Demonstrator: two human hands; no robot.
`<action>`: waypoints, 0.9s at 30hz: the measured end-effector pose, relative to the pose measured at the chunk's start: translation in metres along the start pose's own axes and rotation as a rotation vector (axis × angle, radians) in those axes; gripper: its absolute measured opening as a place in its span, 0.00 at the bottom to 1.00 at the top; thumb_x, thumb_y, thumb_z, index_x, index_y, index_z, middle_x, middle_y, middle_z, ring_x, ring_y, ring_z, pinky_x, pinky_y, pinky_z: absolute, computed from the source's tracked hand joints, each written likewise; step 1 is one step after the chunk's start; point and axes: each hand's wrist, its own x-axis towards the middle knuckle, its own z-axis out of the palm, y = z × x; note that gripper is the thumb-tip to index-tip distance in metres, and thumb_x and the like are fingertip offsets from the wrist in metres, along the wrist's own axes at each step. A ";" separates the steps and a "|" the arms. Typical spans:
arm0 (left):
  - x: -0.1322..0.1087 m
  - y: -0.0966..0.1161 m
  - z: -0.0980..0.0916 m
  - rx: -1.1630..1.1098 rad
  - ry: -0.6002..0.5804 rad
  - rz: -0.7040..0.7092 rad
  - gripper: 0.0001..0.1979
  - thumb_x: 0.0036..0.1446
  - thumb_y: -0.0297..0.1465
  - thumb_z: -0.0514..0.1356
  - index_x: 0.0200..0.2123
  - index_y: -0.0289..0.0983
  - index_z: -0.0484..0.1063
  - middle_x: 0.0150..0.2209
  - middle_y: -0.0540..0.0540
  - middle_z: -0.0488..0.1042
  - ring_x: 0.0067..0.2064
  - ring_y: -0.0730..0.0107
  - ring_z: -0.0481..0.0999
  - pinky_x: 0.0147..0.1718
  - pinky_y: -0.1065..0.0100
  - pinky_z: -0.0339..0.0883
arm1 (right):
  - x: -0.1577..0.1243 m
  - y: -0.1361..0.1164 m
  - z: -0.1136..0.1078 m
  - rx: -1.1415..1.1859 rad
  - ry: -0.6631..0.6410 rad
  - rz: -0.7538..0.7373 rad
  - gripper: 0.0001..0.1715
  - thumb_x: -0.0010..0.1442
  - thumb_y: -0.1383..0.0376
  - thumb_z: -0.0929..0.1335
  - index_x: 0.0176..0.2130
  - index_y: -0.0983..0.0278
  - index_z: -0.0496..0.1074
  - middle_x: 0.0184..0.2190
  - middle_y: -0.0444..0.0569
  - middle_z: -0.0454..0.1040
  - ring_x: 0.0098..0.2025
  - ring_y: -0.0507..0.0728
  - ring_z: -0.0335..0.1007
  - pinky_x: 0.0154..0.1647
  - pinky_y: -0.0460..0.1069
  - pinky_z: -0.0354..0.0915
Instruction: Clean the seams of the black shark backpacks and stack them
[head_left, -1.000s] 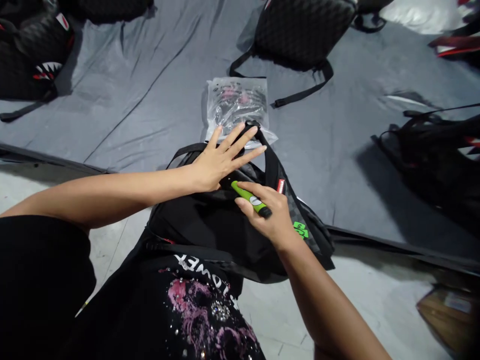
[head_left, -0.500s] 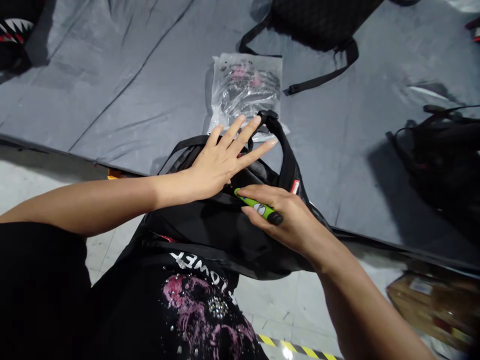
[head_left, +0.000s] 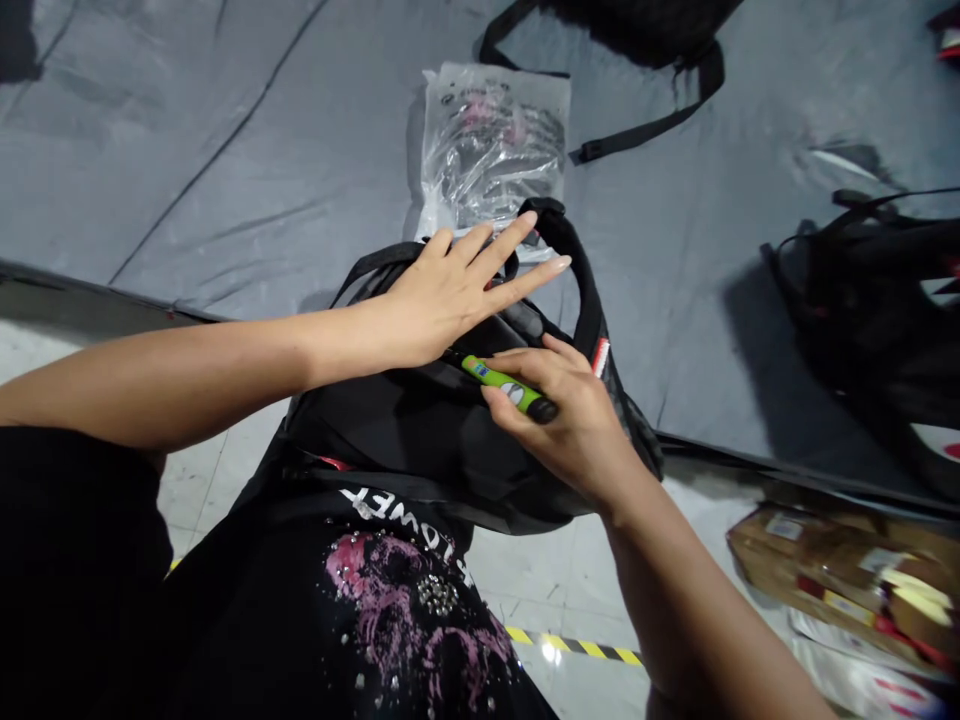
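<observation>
Head view: we're gripping green-handled tool (head_left: 501,386) in right hand (head_left: 581,405), resting left hand (head_left: 431,305), fingers splayed, on black bag (head_left: 382,420); maybe risking jabbing it, working so close.

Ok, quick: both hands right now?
Left hand: open, fingers spread over the black fabric backpack.
Right hand: closed, holding a black-ended green cylindrical tool.

My left hand (head_left: 439,300) hides part of the black bag (head_left: 397,420) | green tool (head_left: 491,378): tip I can't make out | far backpack (head_left: 645,25): cut by top edge | plastic packet (head_left: 495,150): contents unclear
</observation>
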 end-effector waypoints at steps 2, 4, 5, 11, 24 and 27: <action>0.000 -0.003 0.001 -0.058 -0.002 0.023 0.49 0.54 0.31 0.64 0.73 0.45 0.39 0.73 0.38 0.42 0.71 0.33 0.49 0.62 0.36 0.50 | 0.003 -0.001 0.005 -0.007 0.025 0.026 0.08 0.62 0.64 0.70 0.43 0.60 0.75 0.40 0.47 0.82 0.42 0.59 0.79 0.55 0.60 0.66; 0.000 -0.004 0.001 -0.096 -0.005 0.029 0.50 0.54 0.32 0.65 0.73 0.45 0.39 0.74 0.37 0.41 0.71 0.33 0.49 0.62 0.35 0.48 | 0.004 -0.003 0.011 0.011 0.061 0.051 0.09 0.62 0.65 0.70 0.44 0.60 0.76 0.40 0.48 0.82 0.43 0.60 0.79 0.48 0.56 0.68; 0.000 -0.005 0.001 -0.107 -0.007 0.029 0.50 0.54 0.32 0.65 0.73 0.45 0.39 0.74 0.37 0.40 0.70 0.33 0.49 0.63 0.35 0.47 | 0.004 -0.005 0.014 0.026 0.083 0.058 0.09 0.62 0.65 0.70 0.44 0.60 0.76 0.40 0.48 0.82 0.43 0.60 0.79 0.47 0.55 0.68; -0.001 -0.004 0.001 -0.093 -0.017 0.033 0.49 0.55 0.31 0.63 0.72 0.46 0.38 0.74 0.39 0.40 0.70 0.33 0.51 0.62 0.33 0.48 | 0.000 -0.015 0.022 -0.068 0.196 0.087 0.07 0.63 0.63 0.69 0.42 0.60 0.77 0.40 0.50 0.82 0.43 0.60 0.78 0.48 0.57 0.66; -0.003 -0.006 0.003 -0.026 0.020 0.032 0.48 0.54 0.21 0.58 0.73 0.45 0.39 0.74 0.34 0.40 0.65 0.40 0.60 0.59 0.41 0.54 | 0.002 -0.036 0.038 -0.122 0.329 0.221 0.05 0.62 0.65 0.69 0.39 0.58 0.77 0.37 0.48 0.82 0.47 0.64 0.77 0.53 0.63 0.63; -0.004 -0.006 0.002 0.028 0.022 0.031 0.46 0.56 0.17 0.54 0.73 0.44 0.39 0.74 0.32 0.40 0.64 0.43 0.62 0.58 0.45 0.55 | 0.003 -0.040 0.042 -0.099 0.350 0.252 0.06 0.61 0.65 0.69 0.39 0.59 0.77 0.37 0.48 0.81 0.46 0.64 0.77 0.52 0.62 0.63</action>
